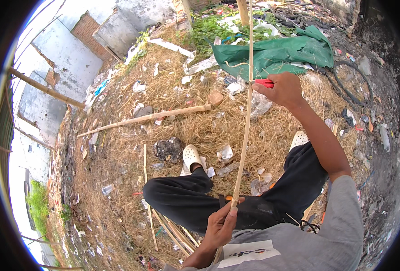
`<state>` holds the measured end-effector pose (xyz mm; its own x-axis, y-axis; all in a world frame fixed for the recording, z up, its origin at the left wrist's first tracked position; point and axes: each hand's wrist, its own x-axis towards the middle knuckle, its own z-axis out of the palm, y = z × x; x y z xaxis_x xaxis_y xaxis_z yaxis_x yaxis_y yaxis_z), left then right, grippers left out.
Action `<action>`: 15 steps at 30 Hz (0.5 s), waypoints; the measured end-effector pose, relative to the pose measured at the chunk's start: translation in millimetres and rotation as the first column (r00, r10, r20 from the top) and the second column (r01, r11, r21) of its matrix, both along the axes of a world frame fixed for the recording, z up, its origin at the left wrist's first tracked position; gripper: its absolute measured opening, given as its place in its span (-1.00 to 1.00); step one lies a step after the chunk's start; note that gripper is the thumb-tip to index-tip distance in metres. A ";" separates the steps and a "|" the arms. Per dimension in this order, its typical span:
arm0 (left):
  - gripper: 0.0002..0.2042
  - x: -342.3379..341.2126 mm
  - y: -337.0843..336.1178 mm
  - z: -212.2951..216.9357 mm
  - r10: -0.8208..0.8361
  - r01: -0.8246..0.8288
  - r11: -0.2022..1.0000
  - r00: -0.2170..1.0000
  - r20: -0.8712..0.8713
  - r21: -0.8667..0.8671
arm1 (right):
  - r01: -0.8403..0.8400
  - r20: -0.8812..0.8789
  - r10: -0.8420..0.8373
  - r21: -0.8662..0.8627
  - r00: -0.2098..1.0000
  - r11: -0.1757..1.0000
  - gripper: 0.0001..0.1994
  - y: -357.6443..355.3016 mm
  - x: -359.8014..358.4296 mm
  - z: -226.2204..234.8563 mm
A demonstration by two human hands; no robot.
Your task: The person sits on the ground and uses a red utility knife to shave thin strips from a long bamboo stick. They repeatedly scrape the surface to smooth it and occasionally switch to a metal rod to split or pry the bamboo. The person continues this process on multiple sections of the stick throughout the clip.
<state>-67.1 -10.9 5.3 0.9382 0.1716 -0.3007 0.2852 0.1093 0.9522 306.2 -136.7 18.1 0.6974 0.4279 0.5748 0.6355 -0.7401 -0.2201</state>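
Pale tan bamboo strip (245,131), red-handled tool (265,83), possibly a knife, green tarp (281,53), white clogs (191,156), black trousers (182,192), grey shirt (308,244).

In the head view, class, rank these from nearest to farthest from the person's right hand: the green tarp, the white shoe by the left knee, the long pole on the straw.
1. Green tarp: just beyond the right hand.
2. Long pole: to its left, on the straw.
3. White shoe: lower left, by the left knee.

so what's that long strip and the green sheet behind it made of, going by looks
The long strip looks like split bamboo: pale tan, matte, thin and slightly bowed between the left hand and right hand. The green sheet looks like plastic tarpaulin: crumpled, with soft folds and a faint sheen, though it could be coated fabric.
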 end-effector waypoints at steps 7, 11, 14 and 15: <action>-0.63 -9.9 -0.2 10.9 -0.090 0.087 0.995 0.993 -0.077 -0.042 | 0.156 -0.081 -0.148 0.105 0.986 0.982 -0.24 -16.2 32.8 0.0; -0.63 -26.2 3.6 6.0 -0.143 0.128 0.983 0.983 -0.114 -0.131 | 0.342 -0.261 -0.299 0.138 0.918 0.930 -0.19 -50.8 69.0 5.7; -0.60 -22.7 6.6 0.7 -0.096 0.081 0.971 0.994 -0.057 -0.225 | 0.337 -0.353 -0.260 0.175 0.899 0.925 -0.18 -59.8 68.0 4.0; -0.59 -19.8 7.9 -4.2 -0.079 0.065 0.957 0.996 -0.036 -0.283 | 0.322 -0.386 -0.229 0.197 0.894 0.926 -0.18 -60.5 62.6 3.7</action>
<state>-86.9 -3.0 1.1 0.9288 0.0063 -0.3705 0.3453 0.3483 0.8715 368.8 -197.2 21.9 0.9407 0.0640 0.3332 0.2609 -0.7643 -0.5897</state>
